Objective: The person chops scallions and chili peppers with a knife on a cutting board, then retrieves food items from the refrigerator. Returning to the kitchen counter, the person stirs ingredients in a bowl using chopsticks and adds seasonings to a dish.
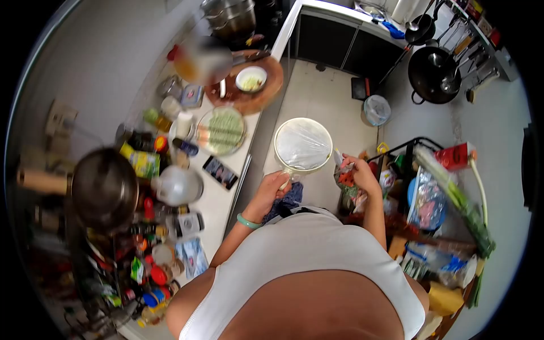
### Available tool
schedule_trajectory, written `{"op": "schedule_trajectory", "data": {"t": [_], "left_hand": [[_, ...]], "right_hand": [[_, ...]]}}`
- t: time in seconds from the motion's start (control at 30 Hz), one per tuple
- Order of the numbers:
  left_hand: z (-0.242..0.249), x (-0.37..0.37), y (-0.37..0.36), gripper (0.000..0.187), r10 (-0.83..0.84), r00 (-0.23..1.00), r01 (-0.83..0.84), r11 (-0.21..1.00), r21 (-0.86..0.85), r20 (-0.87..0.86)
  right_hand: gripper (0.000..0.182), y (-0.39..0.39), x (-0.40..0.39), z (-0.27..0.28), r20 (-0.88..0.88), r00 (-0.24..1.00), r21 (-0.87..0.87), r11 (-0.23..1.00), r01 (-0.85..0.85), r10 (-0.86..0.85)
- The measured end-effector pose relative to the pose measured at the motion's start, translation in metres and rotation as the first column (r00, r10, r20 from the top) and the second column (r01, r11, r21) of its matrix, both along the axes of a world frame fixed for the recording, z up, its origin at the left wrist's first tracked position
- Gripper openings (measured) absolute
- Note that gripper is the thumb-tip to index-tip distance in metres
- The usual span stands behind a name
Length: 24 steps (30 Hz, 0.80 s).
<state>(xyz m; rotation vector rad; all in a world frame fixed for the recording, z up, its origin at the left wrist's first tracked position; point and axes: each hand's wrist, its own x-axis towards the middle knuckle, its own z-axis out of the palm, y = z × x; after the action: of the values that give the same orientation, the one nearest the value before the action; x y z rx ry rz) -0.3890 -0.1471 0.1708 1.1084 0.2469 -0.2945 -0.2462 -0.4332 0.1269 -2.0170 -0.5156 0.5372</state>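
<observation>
Out in front of me, above the floor, is a round, cream-rimmed pan (304,144) with wrinkled clear plastic film across its top. Its short handle, partly wrapped in the film, is in the closed fingers of my left hand (273,190); a pale green bangle is on that wrist. To the right of the pan, my right hand (361,173) is closed, with thumb and fingers pinched together beside a patterned red-and-green bundle (345,177). A thin pale piece shows at those fingertips, too small to name.
Along the left counter are a glass plate of green food (221,130), a phone (220,172), a round chopping board (272,85) bearing a white bowl (251,79), and many bottles. A frying pan (105,190) is at far left. A crowded rack with leeks (459,204) stands right; a bin (377,110) is ahead.
</observation>
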Motion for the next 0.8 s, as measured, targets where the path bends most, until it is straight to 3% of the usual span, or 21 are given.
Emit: {"op": "schedule_trajectory", "data": {"t": [0.03, 0.23, 0.3, 0.33, 0.37, 0.43, 0.5, 0.6, 0.7, 0.8], "left_hand": [[0.002, 0.029, 0.001, 0.024, 0.006, 1.000, -0.006, 1.000, 0.001, -0.004], [0.017, 0.175, 0.016, 0.026, -0.028, 0.999, 0.028, 0.999, 0.018, -0.018], [0.016, 0.218, 0.018, 0.024, -0.028, 0.999, 0.029, 0.999, 0.016, -0.046], [0.010, 0.241, 0.019, 0.024, -0.027, 0.999, 0.028, 0.999, 0.023, -0.023], [0.006, 0.262, 0.019, 0.024, -0.031, 0.999, 0.032, 0.999, 0.027, -0.015], [0.003, 0.308, 0.020, 0.025, -0.014, 0.999, 0.015, 0.999, 0.045, -0.030], [-0.004, 0.354, 0.018, 0.024, 0.010, 0.999, -0.007, 0.997, 0.072, -0.036], [-0.018, 0.425, 0.009, 0.025, 0.055, 0.996, -0.052, 0.998, 0.038, -0.072], [-0.022, 0.502, -0.001, 0.027, 0.101, 0.990, -0.101, 0.995, 0.001, -0.100], [-0.030, 0.573, -0.006, 0.024, 0.143, 0.984, -0.146, 0.989, -0.019, -0.102]], "right_hand": [[0.049, 0.002, 0.023, 0.006, -0.007, 1.000, -0.076, 0.997, 0.013, -0.013], [0.040, 0.010, 0.155, 0.024, 0.125, 0.969, -0.195, 0.952, 0.236, -0.214], [0.031, 0.000, 0.202, 0.013, 0.069, 0.970, -0.268, 0.932, 0.243, -0.233], [0.019, -0.003, 0.227, 0.001, 0.167, 0.950, -0.312, 0.900, 0.306, -0.265], [0.019, -0.005, 0.251, -0.008, 0.174, 0.947, -0.306, 0.900, 0.312, -0.269], [0.010, -0.008, 0.305, -0.023, 0.286, 0.934, -0.464, 0.821, 0.331, -0.215], [0.005, -0.015, 0.363, -0.050, 0.319, 0.933, -0.481, 0.819, 0.312, -0.168], [0.010, -0.020, 0.457, -0.065, 0.141, 0.988, -0.608, 0.783, 0.130, -0.055], [0.011, -0.024, 0.542, -0.081, 0.183, 0.982, -0.653, 0.743, 0.150, -0.037], [0.015, -0.015, 0.616, -0.029, 0.088, 0.996, -0.637, 0.768, 0.071, -0.019]]}}
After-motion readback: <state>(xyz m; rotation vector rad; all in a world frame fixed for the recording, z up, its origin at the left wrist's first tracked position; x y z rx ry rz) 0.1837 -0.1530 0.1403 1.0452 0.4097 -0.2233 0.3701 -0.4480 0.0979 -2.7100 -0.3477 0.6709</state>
